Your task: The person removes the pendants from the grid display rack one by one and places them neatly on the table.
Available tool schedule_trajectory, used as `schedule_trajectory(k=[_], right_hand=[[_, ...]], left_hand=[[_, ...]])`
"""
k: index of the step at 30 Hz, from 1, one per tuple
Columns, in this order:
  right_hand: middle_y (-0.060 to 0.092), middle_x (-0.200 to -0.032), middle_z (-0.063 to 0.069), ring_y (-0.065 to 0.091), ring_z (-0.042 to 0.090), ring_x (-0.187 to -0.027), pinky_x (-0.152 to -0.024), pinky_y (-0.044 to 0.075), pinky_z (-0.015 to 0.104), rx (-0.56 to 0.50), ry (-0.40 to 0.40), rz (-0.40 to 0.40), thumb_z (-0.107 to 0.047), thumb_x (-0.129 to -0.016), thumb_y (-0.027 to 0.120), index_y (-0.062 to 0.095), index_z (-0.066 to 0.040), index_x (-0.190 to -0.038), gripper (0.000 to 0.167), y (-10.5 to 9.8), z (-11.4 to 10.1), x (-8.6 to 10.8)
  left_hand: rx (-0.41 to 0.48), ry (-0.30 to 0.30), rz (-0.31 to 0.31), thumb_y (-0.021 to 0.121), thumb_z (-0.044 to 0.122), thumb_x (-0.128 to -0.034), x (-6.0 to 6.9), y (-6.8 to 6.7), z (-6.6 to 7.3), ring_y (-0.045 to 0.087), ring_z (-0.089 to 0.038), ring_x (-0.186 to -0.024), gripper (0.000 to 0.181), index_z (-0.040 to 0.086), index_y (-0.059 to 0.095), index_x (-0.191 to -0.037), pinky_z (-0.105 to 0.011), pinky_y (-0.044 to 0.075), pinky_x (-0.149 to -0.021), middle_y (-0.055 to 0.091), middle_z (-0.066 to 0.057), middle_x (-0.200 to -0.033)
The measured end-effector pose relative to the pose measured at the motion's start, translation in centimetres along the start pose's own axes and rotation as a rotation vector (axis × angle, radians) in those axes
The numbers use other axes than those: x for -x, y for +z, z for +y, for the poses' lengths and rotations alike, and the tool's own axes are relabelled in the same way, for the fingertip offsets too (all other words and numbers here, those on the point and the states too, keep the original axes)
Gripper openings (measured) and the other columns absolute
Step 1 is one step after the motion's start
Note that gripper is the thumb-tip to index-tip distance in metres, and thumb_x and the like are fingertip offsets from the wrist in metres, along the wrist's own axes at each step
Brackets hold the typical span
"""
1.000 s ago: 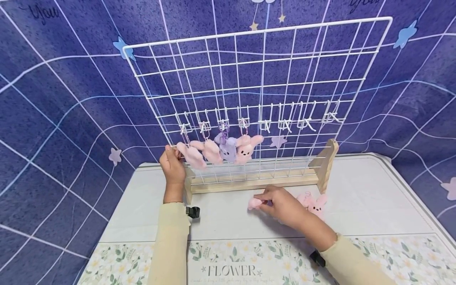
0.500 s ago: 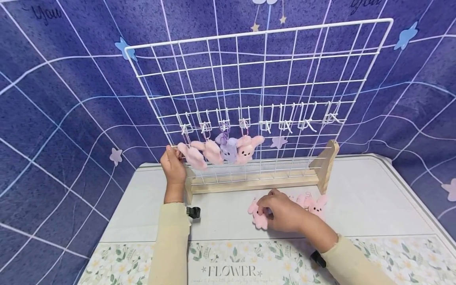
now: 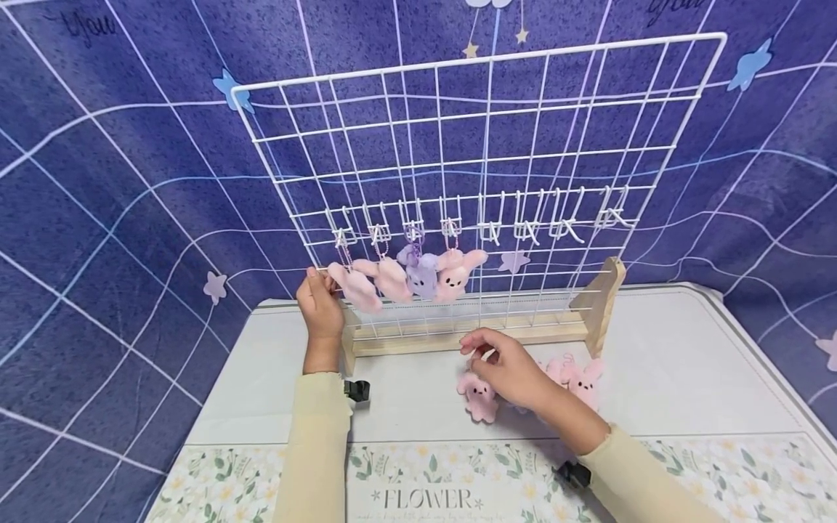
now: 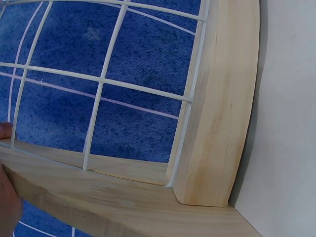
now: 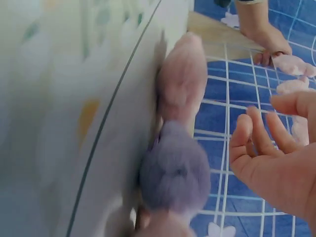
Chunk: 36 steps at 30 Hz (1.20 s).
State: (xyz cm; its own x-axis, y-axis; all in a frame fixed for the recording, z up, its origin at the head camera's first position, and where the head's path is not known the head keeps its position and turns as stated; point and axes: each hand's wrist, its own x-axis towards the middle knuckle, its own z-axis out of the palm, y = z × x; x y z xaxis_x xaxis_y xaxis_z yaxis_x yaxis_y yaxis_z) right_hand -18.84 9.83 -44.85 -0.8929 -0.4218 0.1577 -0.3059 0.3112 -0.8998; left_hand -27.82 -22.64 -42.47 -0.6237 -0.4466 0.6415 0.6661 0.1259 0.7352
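My left hand (image 3: 320, 309) grips the left wooden upright (image 4: 217, 108) of a white wire grid rack (image 3: 487, 112). My right hand (image 3: 506, 367) is just above a pink plush bunny keychain (image 3: 482, 401) lying face up on the table. Its fingers are loosely bent, and the right wrist view shows nothing between them. In that view a purple plush (image 5: 175, 173) lies beside a pink one. From hooks at the rack's left hang several plush keychains, among them a purple one (image 3: 421, 276) and a pink one (image 3: 453, 281) with its face showing.
Bare white hooks (image 3: 526, 229) line the rack's right half. More pink plush bunnies (image 3: 584, 386) lie right of my right hand, partly hidden by the forearm. The rack's wooden base (image 3: 458, 338) stands behind. A floral mat (image 3: 418, 465) covers the table's near part.
The right hand turned the pink plush bunny face up and laid it on the table. It then let go of the body and rose slightly. The left hand stayed on the rack.
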Motion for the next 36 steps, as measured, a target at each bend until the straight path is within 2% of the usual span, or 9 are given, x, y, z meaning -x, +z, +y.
schedule_trajectory(k=[5, 8, 12, 16, 20, 22, 26, 30, 36], right_hand=[[0.061, -0.138, 0.026, 0.067, 0.015, -0.096, -0.074, 0.056, 0.023, -0.326, 0.087, 0.015, 0.001, -0.097, 0.055, 0.052, -0.001, -0.144, 0.047, 0.5, -0.9, -1.0], [0.050, -0.153, 0.024, 0.069, 0.012, -0.092, -0.073, 0.057, 0.023, -0.597, 0.149, -0.012, 0.000, -0.098, 0.050, 0.038, -0.004, -0.156, 0.059, 0.7, -1.8, -1.7], [0.034, -0.167, 0.023, 0.069, 0.011, -0.092, -0.081, 0.056, 0.022, -0.914, 0.160, -0.058, -0.001, -0.102, 0.044, 0.022, -0.010, -0.162, 0.065, 0.8, -3.1, -2.4], [0.026, -0.170, 0.023, 0.067, 0.010, -0.094, -0.084, 0.055, 0.022, -1.082, 0.151, -0.096, -0.003, -0.106, 0.037, 0.011, -0.012, -0.165, 0.065, 1.0, -3.8, -3.0], [0.047, -0.154, 0.011, 0.062, 0.008, -0.089, -0.080, 0.053, 0.020, -1.150, 0.166, -0.081, -0.005, -0.106, 0.039, 0.017, -0.015, -0.162, 0.061, 1.1, -4.4, -3.6], [0.056, -0.131, 0.001, 0.057, 0.007, -0.083, -0.075, 0.050, 0.019, -1.178, 0.162, -0.058, -0.006, -0.106, 0.042, 0.033, -0.016, -0.147, 0.043, 1.1, -4.7, -3.8], [0.053, -0.096, -0.008, 0.044, 0.008, -0.074, -0.068, 0.041, 0.020, -1.207, 0.140, -0.013, -0.015, -0.110, 0.049, 0.045, -0.022, -0.112, 0.009, 0.7, -5.1, -4.1], [0.057, -0.090, -0.009, 0.039, 0.008, -0.070, -0.063, 0.037, 0.020, -1.160, 0.139, 0.028, -0.020, -0.113, 0.048, 0.055, -0.025, -0.110, 0.009, 0.1, -5.5, -4.1], [0.056, -0.087, -0.007, 0.040, 0.008, -0.066, -0.061, 0.037, 0.020, -1.013, 0.096, 0.058, -0.014, -0.113, 0.044, 0.055, -0.025, -0.116, 0.015, -0.6, -6.6, -3.2]], left_hand=[[-0.008, 0.001, -0.002, 0.030, 0.018, -0.1153, 0.0, -0.2, -0.1, 0.037, -0.001, -0.055, 0.054, -0.010, 0.033, -0.070, -0.014, 0.031, -0.052, 0.042, 0.011, -0.063], [-0.017, 0.006, 0.008, 0.031, 0.018, -0.1152, 0.0, -0.4, -0.1, 0.036, -0.001, -0.055, 0.054, -0.011, 0.032, -0.070, -0.014, 0.031, -0.051, 0.041, 0.011, -0.063], [-0.022, 0.013, 0.006, 0.030, 0.018, -0.1154, 0.0, -0.5, 0.0, 0.037, -0.002, -0.056, 0.054, -0.012, 0.032, -0.070, -0.014, 0.032, -0.052, 0.042, 0.011, -0.064], [-0.014, 0.005, 0.009, 0.030, 0.017, -0.1154, 0.0, -0.6, -0.1, 0.037, -0.002, -0.056, 0.053, -0.010, 0.032, -0.071, -0.014, 0.032, -0.052, 0.042, 0.011, -0.064], [-0.017, 0.007, 0.011, 0.030, 0.016, -0.1149, 0.0, -0.6, -0.3, 0.039, -0.001, -0.055, 0.051, -0.010, 0.033, -0.071, -0.014, 0.033, -0.052, 0.043, 0.011, -0.064], [-0.013, 0.009, 0.013, 0.030, 0.016, -0.1148, 0.0, -0.5, -0.4, 0.039, -0.001, -0.055, 0.051, -0.010, 0.033, -0.071, -0.013, 0.033, -0.052, 0.044, 0.011, -0.063], [0.019, 0.005, -0.001, 0.029, 0.015, -0.1151, 0.1, -0.3, -0.4, 0.038, -0.002, -0.055, 0.052, -0.012, 0.031, -0.071, -0.014, 0.032, -0.052, 0.043, 0.010, -0.064], [0.012, 0.010, -0.017, 0.029, 0.018, -0.1155, 0.1, -0.1, -0.3, 0.038, -0.003, -0.055, 0.053, -0.013, 0.030, -0.072, -0.014, 0.032, -0.052, 0.043, 0.009, -0.065], [-0.027, 0.022, -0.005, 0.031, 0.021, -0.1151, 0.0, -0.2, -0.4, 0.040, 0.001, -0.057, 0.055, -0.014, 0.033, -0.073, -0.013, 0.035, -0.054, 0.045, 0.013, -0.065]])
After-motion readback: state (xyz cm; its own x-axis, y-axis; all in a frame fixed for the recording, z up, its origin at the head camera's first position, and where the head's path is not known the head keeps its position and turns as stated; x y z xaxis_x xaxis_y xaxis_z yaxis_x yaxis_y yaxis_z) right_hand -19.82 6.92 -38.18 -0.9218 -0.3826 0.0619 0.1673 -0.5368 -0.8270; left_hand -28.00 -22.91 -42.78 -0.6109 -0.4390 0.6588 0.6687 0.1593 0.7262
